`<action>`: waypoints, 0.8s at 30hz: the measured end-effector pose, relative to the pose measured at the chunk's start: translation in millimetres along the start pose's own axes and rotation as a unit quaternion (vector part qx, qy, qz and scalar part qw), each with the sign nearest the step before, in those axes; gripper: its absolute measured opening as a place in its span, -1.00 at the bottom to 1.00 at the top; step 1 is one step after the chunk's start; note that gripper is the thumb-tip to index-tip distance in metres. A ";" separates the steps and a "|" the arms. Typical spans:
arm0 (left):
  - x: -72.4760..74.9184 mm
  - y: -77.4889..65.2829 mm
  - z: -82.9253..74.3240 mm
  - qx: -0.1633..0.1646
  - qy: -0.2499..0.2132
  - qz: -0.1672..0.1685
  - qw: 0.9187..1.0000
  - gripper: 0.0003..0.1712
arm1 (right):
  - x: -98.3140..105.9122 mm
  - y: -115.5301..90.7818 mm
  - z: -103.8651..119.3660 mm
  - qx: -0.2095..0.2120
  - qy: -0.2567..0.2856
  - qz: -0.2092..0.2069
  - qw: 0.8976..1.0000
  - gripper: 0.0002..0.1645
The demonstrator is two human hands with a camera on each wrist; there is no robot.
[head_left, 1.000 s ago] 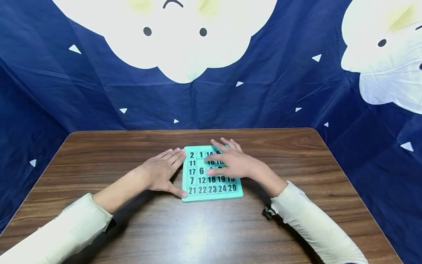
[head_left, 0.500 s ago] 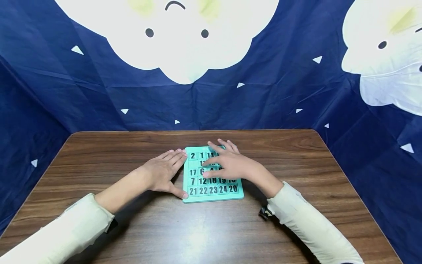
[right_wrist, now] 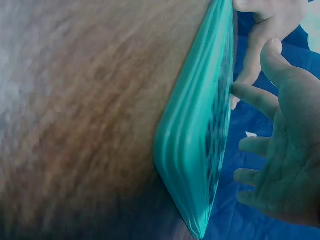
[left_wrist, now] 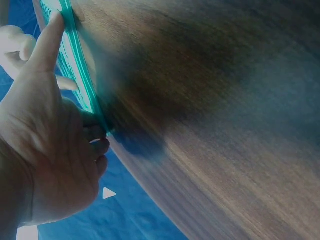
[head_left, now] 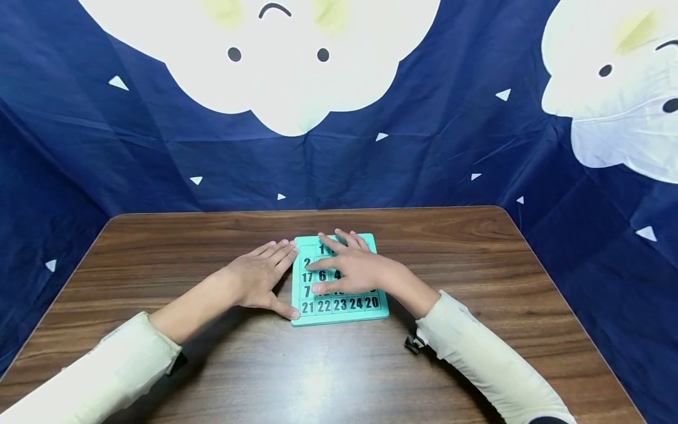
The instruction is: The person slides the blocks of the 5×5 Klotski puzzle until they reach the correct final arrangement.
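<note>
A turquoise sliding number puzzle (head_left: 339, 321) lies flat on the table, its black-numbered tiles set in rows. My left hand (head_left: 259, 280) rests along its left edge, fingers straight at the upper corner and thumb at the lower corner. Over the board is my right hand (head_left: 355, 270), fingers spread, covering several tiles. Its index fingertip touches the tile marked 2 (head_left: 306, 262) in the left column. Above that tile, the top left cell shows no number. In the right wrist view the index finger (right_wrist: 255, 97) reaches the board's face while the other fingers stay off it.
The brown wood-grain table (head_left: 222, 377) extends around the puzzle on every side. Behind it hangs a dark blue cloth (head_left: 238, 159) with white clouds and small triangles. A small black device (head_left: 415, 343) sits under the right cuff.
My right hand has shifted left and nearer. First the 11 tile slid right into the gap beside it, then the 2 tile slid down from the top row. My left hand has stayed put.
</note>
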State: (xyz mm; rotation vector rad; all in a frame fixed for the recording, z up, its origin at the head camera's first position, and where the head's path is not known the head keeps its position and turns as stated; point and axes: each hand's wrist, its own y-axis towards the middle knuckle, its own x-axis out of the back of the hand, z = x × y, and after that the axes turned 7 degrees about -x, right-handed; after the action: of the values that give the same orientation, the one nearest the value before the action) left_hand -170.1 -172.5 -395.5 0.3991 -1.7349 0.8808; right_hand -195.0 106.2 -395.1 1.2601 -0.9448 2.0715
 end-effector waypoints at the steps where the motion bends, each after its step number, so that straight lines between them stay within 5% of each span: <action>1: 0.0 -0.1 -0.1 0.000 0.000 -0.002 1.000 0.68 | 1.0 -1.0 -2.0 -0.004 0.002 -0.012 1.000 -0.21; 7: 2.6 -0.6 -1.6 -0.005 -0.003 -0.011 1.000 0.69 | 4.3 2.3 -13.5 -0.050 0.004 -0.055 0.997 -0.24; 14: 3.9 -0.4 -0.4 0.005 -0.002 0.000 1.000 0.69 | 1.5 9.0 -7.2 -0.012 0.013 -0.037 0.999 -0.17; 19: 3.2 -0.6 -1.1 0.001 0.001 -0.003 1.000 0.68 | 5.9 -0.9 -9.0 -0.012 0.006 -0.042 0.999 -0.33; 24: 1.0 0.1 -0.7 0.005 0.001 0.003 1.000 0.69 | 5.8 0.5 -9.4 -0.029 -0.012 -0.055 0.998 -0.29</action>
State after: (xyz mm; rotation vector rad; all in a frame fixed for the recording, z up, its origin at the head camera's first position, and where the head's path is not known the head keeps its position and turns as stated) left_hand -170.1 -171.9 -394.5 0.3996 -1.7306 0.8940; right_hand -202.8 113.8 -392.9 1.2815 -0.9192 1.9351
